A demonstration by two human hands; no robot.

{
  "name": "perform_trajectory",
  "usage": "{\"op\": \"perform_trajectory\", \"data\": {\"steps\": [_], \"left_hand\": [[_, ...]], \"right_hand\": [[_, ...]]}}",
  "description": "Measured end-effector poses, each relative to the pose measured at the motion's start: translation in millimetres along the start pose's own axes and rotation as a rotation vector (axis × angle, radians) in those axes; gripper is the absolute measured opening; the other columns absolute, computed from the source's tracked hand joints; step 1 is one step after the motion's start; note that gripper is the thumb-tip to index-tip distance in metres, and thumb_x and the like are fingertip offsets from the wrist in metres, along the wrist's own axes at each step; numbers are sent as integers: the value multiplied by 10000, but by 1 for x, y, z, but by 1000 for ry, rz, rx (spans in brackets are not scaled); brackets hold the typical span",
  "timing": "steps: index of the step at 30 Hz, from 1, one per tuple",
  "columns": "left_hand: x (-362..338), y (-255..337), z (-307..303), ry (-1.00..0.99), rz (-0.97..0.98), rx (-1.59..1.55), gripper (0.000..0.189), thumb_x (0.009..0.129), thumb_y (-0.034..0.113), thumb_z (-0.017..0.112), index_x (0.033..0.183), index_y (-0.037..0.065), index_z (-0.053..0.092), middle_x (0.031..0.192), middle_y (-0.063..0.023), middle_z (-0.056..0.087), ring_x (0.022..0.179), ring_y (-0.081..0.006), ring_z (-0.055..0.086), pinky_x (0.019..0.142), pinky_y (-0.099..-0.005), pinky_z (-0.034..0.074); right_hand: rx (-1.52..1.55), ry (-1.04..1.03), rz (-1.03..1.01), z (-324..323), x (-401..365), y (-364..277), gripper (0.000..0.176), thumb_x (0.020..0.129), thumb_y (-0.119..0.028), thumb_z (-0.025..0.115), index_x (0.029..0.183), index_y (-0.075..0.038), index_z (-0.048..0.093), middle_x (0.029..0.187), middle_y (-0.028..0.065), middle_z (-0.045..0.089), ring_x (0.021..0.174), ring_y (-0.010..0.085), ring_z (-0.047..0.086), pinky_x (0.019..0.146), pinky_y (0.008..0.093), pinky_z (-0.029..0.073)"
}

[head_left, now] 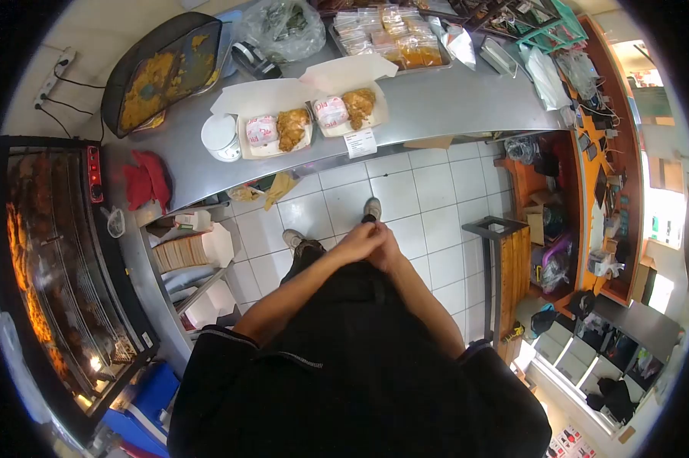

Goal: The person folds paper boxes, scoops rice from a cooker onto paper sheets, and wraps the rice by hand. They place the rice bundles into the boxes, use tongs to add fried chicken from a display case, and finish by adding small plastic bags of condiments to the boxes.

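Note:
My left hand (360,243) and my right hand (388,251) meet in front of my dark apron, fingers closed and pressed against each other. Whatever may be between them is hidden. Ahead, on the metal counter (451,99), stand two open cardboard boxes. The left box (274,149) has a piece of fried chicken (292,128) beside a red-printed paper-wrapped parcel (261,130). Similar contents fill the right box (373,120): another fried chicken piece (358,106) and wrapped parcel (330,112). A printed slip (360,143) hangs at its front edge. Neither hand touches the boxes.
A white round tub (221,138) stands left of the boxes. Behind them is a tray of small sauce bags (390,38). A crumb-covered tray (165,80) sits far left, above a lit glass-fronted cabinet (62,267). A wooden stand (509,275) is to my right.

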State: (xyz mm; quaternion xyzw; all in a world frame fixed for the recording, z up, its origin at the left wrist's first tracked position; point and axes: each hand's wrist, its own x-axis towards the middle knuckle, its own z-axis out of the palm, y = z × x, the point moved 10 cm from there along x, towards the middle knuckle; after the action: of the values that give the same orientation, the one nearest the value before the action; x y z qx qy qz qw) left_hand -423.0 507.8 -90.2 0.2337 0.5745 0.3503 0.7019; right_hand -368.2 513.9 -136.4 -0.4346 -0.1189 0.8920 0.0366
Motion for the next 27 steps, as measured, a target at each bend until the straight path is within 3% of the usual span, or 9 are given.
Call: {"op": "perform_trajectory", "data": {"steps": [2, 4, 10, 13, 14, 18, 21, 24, 27], "left_hand": [[7, 38, 25, 137, 225, 484, 657, 1029, 559, 393, 1479, 82, 384, 1384, -153, 560, 1287, -344, 525, 1077, -456, 408], [75, -3, 43, 480, 215, 389, 638, 1029, 565, 365, 1425, 67, 425, 1357, -195, 562, 1253, -371, 540, 1046, -472, 425], [115, 28, 42, 427, -65, -774, 790, 1041, 605, 223, 1597, 51, 135, 1638, -189, 194, 1521, -317, 167, 1210, -397, 181], [107, 38, 85, 497, -126, -340, 766, 1046, 590, 240, 1590, 54, 176, 1620, -190, 238, 1490, -302, 241, 1196, -390, 231], [101, 65, 100, 590, 61, -305, 769, 1048, 590, 228, 1582, 39, 192, 1621, -191, 238, 1477, -302, 272, 1200, -373, 230], [95, 70, 72, 613, 128, -1118, 766, 1043, 596, 229, 1560, 31, 241, 1607, -207, 264, 1459, -368, 308, 1200, -462, 252], [94, 4, 30, 564, -172, -1296, 773, 1028, 618, 250, 1525, 31, 326, 1511, -230, 401, 1330, -435, 454, 1081, -530, 388], [45, 89, 20, 148, 126, -1550, 696, 1028, 590, 313, 1474, 64, 405, 1463, -216, 473, 1308, -445, 477, 1073, -544, 392], [-31, 108, -43, 348, 463, -1426, 610, 1025, 553, 394, 1408, 84, 469, 1405, -184, 537, 1284, -404, 511, 1083, -538, 390]], "right_hand": [[121, 117, -60, -41, 5, -26, 600, 1042, -546, 367, 1371, -50, 444, 1286, 129, 586, 1166, 306, 582, 1024, 484, 455], [151, 238, -61, -25, -19, -55, 668, 1040, -565, 354, 1467, -51, 358, 1426, 129, 480, 1296, 299, 479, 1101, 472, 383], [-200, -156, -106, 2, -39, -111, 822, 1003, -667, 332, 1578, -91, 221, 1603, 132, 279, 1475, 323, 248, 1204, 473, 213], [-239, 112, -161, -45, -27, -152, 858, 994, -685, 346, 1569, -57, 243, 1615, 144, 255, 1487, 285, 232, 1203, 409, 218], [-223, 177, -150, -59, -28, -162, 875, 982, -697, 369, 1557, -44, 278, 1625, 158, 232, 1489, 283, 232, 1203, 413, 211], [-408, 2, -1, 8, -53, -143, 838, 989, -677, 371, 1561, -70, 288, 1623, 178, 239, 1493, 309, 224, 1203, 478, 197], [-857, -347, -367, 42, -40, -125, 758, 988, -587, 451, 1548, -94, 313, 1582, 234, 300, 1472, 377, 274, 1186, 521, 215], [-1735, -386, -1021, 97, -80, -155, 723, 971, -523, 534, 1522, -92, 353, 1543, 278, 349, 1442, 436, 322, 1162, 539, 260], [-1961, -61, -587, 69, -46, -176, 590, 952, -451, 599, 1405, -81, 521, 1387, 294, 521, 1345, 443, 451, 1101, 541, 353]]}}
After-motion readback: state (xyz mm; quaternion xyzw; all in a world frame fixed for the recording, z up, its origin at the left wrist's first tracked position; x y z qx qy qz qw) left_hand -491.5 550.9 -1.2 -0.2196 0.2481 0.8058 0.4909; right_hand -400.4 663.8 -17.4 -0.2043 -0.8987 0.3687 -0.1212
